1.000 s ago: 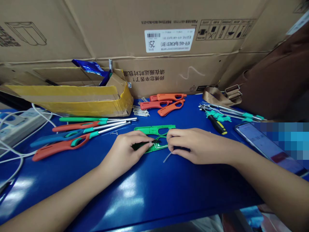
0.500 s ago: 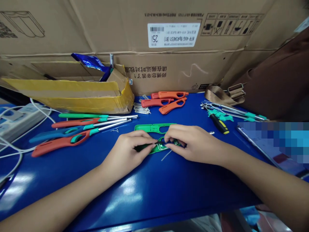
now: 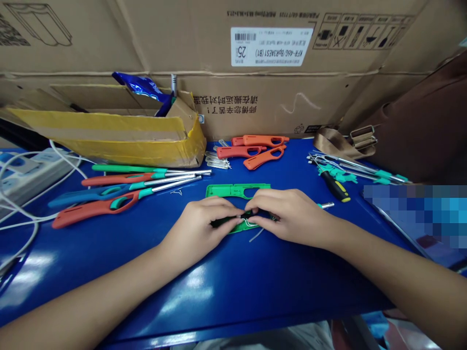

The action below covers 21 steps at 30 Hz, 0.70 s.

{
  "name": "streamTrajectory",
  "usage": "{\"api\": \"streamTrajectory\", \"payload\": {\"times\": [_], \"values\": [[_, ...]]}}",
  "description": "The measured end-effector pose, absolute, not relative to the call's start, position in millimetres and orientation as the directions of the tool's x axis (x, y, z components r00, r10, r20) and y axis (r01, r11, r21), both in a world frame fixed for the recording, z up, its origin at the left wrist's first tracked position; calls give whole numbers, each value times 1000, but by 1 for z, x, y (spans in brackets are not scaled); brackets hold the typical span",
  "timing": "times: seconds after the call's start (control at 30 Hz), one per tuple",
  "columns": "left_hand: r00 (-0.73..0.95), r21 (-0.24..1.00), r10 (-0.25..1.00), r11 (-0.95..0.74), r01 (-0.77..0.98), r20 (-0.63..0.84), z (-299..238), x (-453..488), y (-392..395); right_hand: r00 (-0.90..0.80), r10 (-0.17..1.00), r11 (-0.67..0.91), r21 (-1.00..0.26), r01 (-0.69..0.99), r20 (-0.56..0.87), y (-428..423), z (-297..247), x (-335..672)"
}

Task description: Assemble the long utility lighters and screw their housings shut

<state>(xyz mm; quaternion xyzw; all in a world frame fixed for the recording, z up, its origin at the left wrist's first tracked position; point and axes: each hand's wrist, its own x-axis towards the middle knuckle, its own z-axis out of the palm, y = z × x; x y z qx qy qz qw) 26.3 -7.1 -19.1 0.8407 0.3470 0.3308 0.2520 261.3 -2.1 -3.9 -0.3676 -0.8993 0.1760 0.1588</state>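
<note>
My left hand point(image 3: 204, 221) is closed in a pinch over a green lighter shell half point(image 3: 237, 228) lying on the blue table; whatever sits between its fingertips is too small to make out. From the other side, my right hand point(image 3: 286, 214) bends thumb and index finger over the same shell, at a thin white wire point(image 3: 250, 223). Its other fingers curl out of sight. A metal lighter tube point(image 3: 327, 205) sticks out beyond the right knuckles. Just behind both hands lies the matching green shell half point(image 3: 222, 191), hollow side up. A thin grey strip point(image 3: 256, 236) pokes out below the right thumb.
Lighters in several colours point(image 3: 109, 193) lie at left, near a power strip point(image 3: 47, 165) with white cables. Orange casings point(image 3: 264, 158) and clear tubes point(image 3: 218, 159) rest behind, beside a yellow-taped box point(image 3: 146, 146). At right are a screwdriver point(image 3: 333, 185), teal-ended metal rods point(image 3: 365, 168) and a strap point(image 3: 333, 144).
The view has shifted slightly. My fingertips have moved a little within the green shell, and the metal tube at the right shows more.
</note>
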Motion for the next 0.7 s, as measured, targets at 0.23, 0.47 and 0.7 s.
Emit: {"api": "streamTrajectory", "payload": {"times": [0.23,0.47,0.7], "values": [[556,621,750,-636,458,358,-17,26,-8,-689,718,659,-418,625,102,-2,-2,260],[575,600,740,-648,470,349,-17,24,-7,-758,647,752,-230,618,84,-2,4,270],[575,649,753,-617,445,320,-19,25,-5,-828,553,832,-15,554,91,-1,9,276]]}}
